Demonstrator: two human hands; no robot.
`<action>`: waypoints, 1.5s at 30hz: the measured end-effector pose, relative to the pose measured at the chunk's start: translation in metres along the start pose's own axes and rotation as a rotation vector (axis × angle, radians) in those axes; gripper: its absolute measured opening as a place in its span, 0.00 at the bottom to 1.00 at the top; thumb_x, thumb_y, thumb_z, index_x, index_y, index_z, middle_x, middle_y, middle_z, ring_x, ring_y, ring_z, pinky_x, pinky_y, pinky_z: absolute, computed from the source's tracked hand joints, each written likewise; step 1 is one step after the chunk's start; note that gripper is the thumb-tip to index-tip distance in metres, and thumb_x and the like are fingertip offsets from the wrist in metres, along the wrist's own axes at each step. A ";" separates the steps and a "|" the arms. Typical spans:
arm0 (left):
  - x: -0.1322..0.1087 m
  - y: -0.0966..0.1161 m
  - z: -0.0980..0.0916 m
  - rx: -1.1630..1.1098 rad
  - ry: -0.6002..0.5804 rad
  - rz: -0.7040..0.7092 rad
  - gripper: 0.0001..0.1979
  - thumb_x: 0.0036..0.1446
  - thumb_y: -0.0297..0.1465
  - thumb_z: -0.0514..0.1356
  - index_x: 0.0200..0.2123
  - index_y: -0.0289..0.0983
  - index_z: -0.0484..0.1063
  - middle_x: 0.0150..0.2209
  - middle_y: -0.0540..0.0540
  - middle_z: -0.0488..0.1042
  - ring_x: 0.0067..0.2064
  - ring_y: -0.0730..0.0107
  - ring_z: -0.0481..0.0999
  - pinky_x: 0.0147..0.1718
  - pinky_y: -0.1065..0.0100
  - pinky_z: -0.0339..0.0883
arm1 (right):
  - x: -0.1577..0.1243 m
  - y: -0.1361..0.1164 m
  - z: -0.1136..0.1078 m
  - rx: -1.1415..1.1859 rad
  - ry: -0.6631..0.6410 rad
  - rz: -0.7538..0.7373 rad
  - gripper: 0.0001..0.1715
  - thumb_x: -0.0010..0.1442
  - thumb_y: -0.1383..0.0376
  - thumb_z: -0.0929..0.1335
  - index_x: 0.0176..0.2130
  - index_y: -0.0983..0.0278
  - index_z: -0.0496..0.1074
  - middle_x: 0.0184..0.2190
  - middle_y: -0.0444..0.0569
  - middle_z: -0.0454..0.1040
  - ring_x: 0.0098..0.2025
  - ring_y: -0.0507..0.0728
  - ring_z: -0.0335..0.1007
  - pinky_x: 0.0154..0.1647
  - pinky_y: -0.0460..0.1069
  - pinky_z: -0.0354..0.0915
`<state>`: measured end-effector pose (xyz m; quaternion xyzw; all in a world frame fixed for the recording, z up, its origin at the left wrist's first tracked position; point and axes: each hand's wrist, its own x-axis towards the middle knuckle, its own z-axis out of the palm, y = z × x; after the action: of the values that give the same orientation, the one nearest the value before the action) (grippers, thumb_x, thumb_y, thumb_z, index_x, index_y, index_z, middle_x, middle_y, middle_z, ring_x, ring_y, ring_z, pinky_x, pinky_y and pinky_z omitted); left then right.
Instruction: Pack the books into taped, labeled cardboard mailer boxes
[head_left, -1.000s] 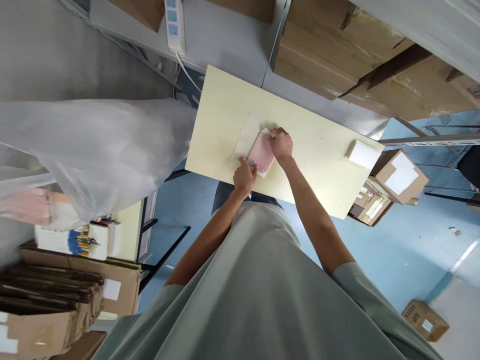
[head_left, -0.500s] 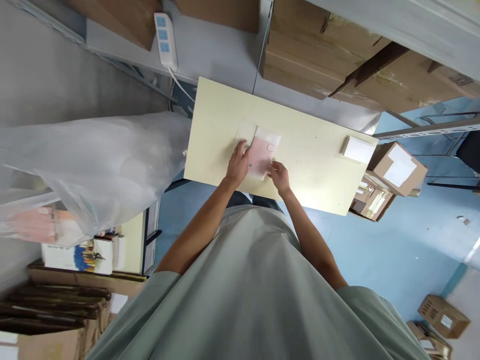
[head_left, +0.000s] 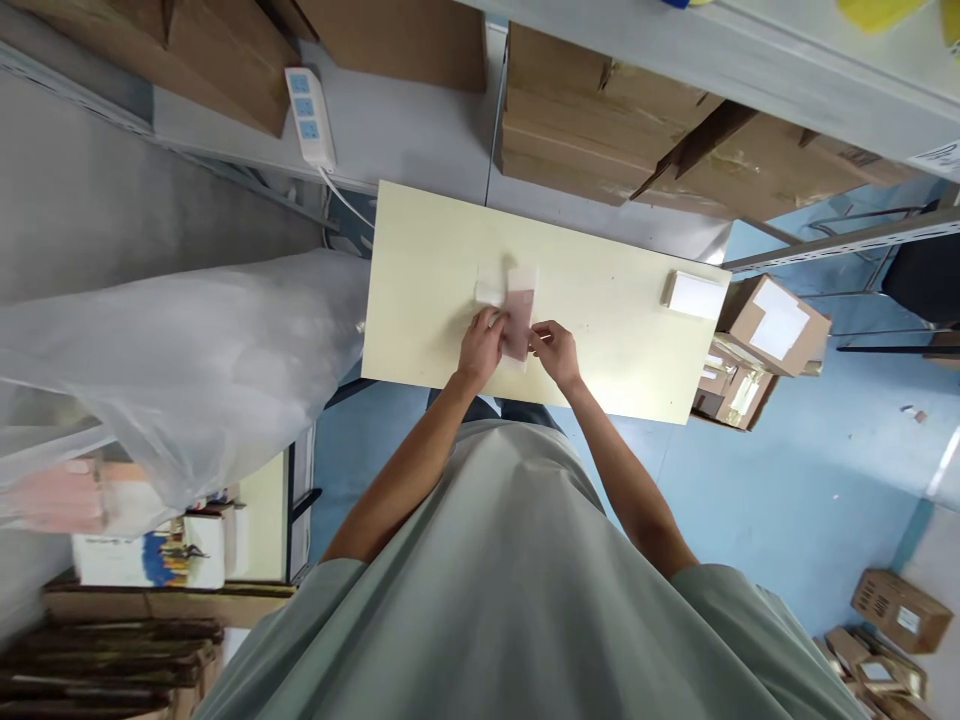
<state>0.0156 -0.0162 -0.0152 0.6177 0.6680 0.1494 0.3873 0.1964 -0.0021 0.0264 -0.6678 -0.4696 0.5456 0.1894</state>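
Fingers (head_left: pixel 537 336) of our right hand (head_left: pixel 556 354) bend in at the right side of a thin pink packet (head_left: pixel 519 322). Our left hand (head_left: pixel 478 352) curls at its left side. Each grip is mostly closed, but we cannot tell if it pinches the packet or only rests against it. The packet is over the near half of our pale yellow table (head_left: pixel 615 345), and a cloudy sleeve (head_left: pixel 523 277) shows past its far end. A small white sheet (head_left: pixel 490 288) is just beside that end, on the left. Well off to the right on the table, we see a white block (head_left: pixel 695 297). Past the table are cardboard boxes (head_left: pixel 574 125) and a white power strip (head_left: pixel 310 118).
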 end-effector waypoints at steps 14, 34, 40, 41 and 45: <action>-0.013 -0.066 -0.038 -0.314 0.167 -0.216 0.27 0.69 0.27 0.57 0.69 0.38 0.71 0.65 0.34 0.82 0.68 0.58 0.82 0.70 0.53 0.75 | 0.025 -0.045 0.127 -0.568 -0.100 -0.010 0.11 0.81 0.61 0.63 0.57 0.60 0.70 0.61 0.65 0.80 0.57 0.72 0.84 0.56 0.62 0.77; -0.031 -0.077 -0.015 -0.321 0.203 -0.117 0.30 0.67 0.22 0.60 0.71 0.37 0.68 0.69 0.29 0.73 0.69 0.44 0.78 0.67 0.46 0.76 | 0.013 0.031 0.089 -0.394 0.110 -0.052 0.22 0.71 0.68 0.65 0.61 0.61 0.74 0.54 0.57 0.81 0.46 0.62 0.82 0.53 0.56 0.76; -0.014 -0.103 -0.053 -0.339 0.202 -0.164 0.30 0.64 0.21 0.62 0.69 0.38 0.70 0.67 0.29 0.74 0.69 0.42 0.77 0.67 0.45 0.75 | 0.035 -0.001 0.127 -0.389 0.099 -0.036 0.22 0.71 0.70 0.65 0.61 0.61 0.74 0.55 0.57 0.81 0.47 0.62 0.82 0.55 0.57 0.76; -0.009 -0.109 -0.061 -0.338 0.211 -0.171 0.30 0.64 0.21 0.62 0.68 0.38 0.70 0.67 0.29 0.74 0.69 0.42 0.77 0.67 0.45 0.75 | 0.041 -0.008 0.134 -0.386 0.090 -0.045 0.22 0.71 0.70 0.65 0.61 0.62 0.74 0.55 0.57 0.81 0.47 0.62 0.82 0.56 0.57 0.76; 0.020 -0.131 -0.095 -0.342 0.251 -0.209 0.30 0.60 0.20 0.65 0.65 0.38 0.73 0.67 0.30 0.75 0.70 0.40 0.76 0.70 0.45 0.71 | 0.071 -0.039 0.166 -0.399 0.067 -0.045 0.23 0.71 0.70 0.65 0.62 0.62 0.73 0.56 0.59 0.81 0.50 0.63 0.81 0.58 0.58 0.75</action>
<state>-0.1430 0.0037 -0.0479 0.4469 0.7363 0.2951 0.4135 0.0269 0.0330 -0.0377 -0.6992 -0.5766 0.4148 0.0812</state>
